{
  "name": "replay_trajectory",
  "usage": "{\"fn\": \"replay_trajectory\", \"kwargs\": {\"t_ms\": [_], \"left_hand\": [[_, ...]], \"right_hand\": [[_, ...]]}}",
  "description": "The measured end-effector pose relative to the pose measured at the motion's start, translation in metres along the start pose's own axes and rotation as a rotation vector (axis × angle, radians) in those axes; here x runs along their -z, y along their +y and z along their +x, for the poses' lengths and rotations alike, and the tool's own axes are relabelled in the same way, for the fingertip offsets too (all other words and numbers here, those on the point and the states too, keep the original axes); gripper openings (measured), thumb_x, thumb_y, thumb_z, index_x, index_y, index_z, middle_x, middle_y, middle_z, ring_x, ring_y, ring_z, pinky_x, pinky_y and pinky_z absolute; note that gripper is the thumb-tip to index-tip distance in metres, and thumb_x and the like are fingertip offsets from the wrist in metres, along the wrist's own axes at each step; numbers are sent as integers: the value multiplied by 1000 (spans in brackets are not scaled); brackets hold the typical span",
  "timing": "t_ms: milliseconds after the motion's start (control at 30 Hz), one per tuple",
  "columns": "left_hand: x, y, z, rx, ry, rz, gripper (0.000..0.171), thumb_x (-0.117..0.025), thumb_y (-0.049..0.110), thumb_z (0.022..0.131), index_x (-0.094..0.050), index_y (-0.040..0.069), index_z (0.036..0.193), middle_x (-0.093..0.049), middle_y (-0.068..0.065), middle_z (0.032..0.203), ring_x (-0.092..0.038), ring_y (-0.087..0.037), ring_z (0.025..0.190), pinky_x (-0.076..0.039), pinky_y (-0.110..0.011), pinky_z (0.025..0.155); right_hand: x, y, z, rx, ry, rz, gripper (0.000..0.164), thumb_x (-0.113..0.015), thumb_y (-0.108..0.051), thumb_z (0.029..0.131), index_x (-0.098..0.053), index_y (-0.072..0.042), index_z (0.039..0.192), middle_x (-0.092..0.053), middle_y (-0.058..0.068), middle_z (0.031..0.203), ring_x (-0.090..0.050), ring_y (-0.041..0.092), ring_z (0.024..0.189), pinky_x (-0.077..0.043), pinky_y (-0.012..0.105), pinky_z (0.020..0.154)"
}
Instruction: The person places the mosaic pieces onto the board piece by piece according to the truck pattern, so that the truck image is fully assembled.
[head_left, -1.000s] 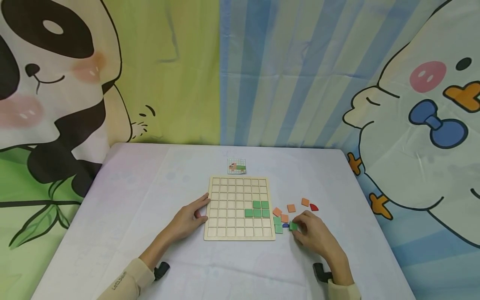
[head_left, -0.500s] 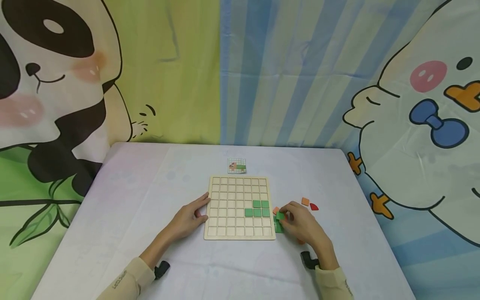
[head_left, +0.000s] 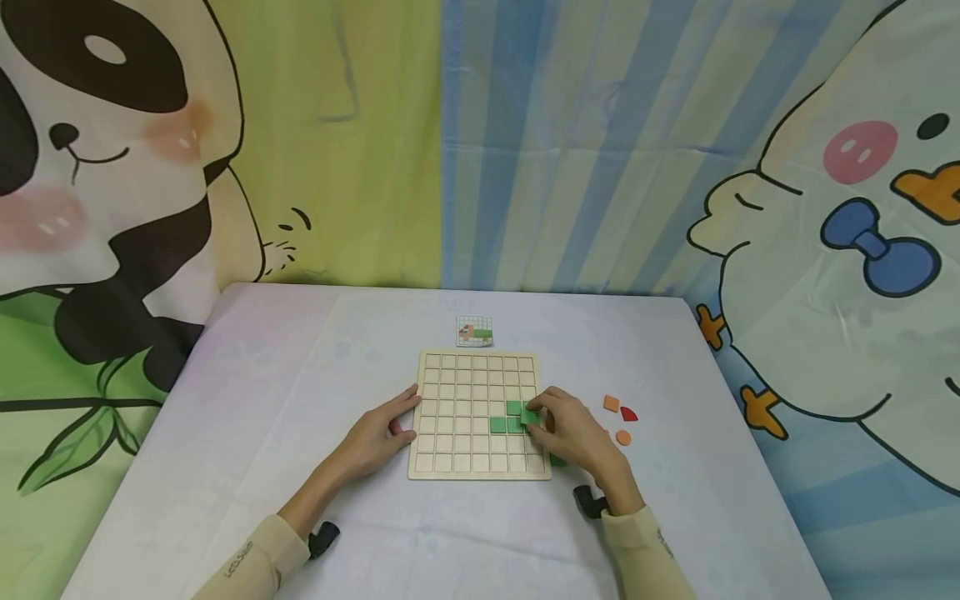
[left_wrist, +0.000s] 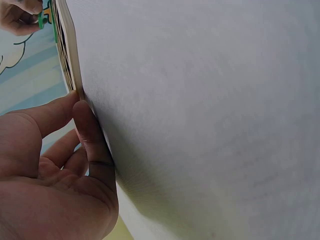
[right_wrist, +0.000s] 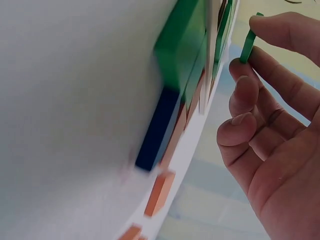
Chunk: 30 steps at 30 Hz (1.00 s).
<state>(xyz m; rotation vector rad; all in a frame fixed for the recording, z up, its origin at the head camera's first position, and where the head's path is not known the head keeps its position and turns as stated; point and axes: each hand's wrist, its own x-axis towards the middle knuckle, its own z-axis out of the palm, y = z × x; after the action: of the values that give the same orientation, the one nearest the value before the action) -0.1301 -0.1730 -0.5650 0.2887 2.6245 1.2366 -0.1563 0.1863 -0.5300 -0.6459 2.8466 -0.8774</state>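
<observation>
A green tile [head_left: 529, 416] hangs just above the right part of the wooden grid board [head_left: 450, 417], near the set green squares [head_left: 498, 425], clamped between the thumb and fingertips of the right hand [head_left: 576, 429]. The left hand [head_left: 378, 433], thumb and forefinger apart, touches the board's left edge. Beyond the far edge lies a picture card [head_left: 474, 332]; loose pieces (an orange disc [head_left: 623, 437] among them) lie to the right.

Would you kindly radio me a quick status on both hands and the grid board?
Right hand pinches green square tile over wooden grid board. Left hand touches board's left edge. Other green tiles seated in grid. No obstruction visible.
</observation>
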Motion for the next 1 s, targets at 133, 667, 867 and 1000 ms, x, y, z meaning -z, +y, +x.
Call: {"fn": "replay_trajectory", "kwargs": {"t_ms": [133,667,867,1000], "left_hand": [[0,0,0,-2,3,-3,69,-76,7,96,-48,5,159,-35,-2,174,-48,-7,74,-41,-23,70],[3,2,0,-6,9,-7,68,-75,7,96,-48,4,158,-35,-4,174,-48,-7,74,-40,-23,69],[1,2,0,-5,12,7,68,-76,7,96,-48,4,158,-36,-4,174,-48,-6,74,-40,-23,70],[1,2,-2,3,10,9,69,-76,7,96,-48,5,158,-36,-4,174,-49,-6,74,-40,-23,70]], "right_hand": [[-6,-5,8,20,-1,-20,24,-82,-14,91,-76,-9,114,-70,-1,107,-51,9,75,-45,20,65],[-14,-19,31,47,-45,-103,25,-81,-20,94,-76,-10,116,-69,1,109,-56,11,85,-51,27,77],[-16,-21,35,48,-58,-125,26,-80,-22,95,-76,-10,117,-69,1,112,-58,9,86,-54,29,80],[-17,-21,36,57,-70,-122,25,-80,-21,95,-77,-9,117,-69,3,113,-60,11,90,-56,32,83]]}}
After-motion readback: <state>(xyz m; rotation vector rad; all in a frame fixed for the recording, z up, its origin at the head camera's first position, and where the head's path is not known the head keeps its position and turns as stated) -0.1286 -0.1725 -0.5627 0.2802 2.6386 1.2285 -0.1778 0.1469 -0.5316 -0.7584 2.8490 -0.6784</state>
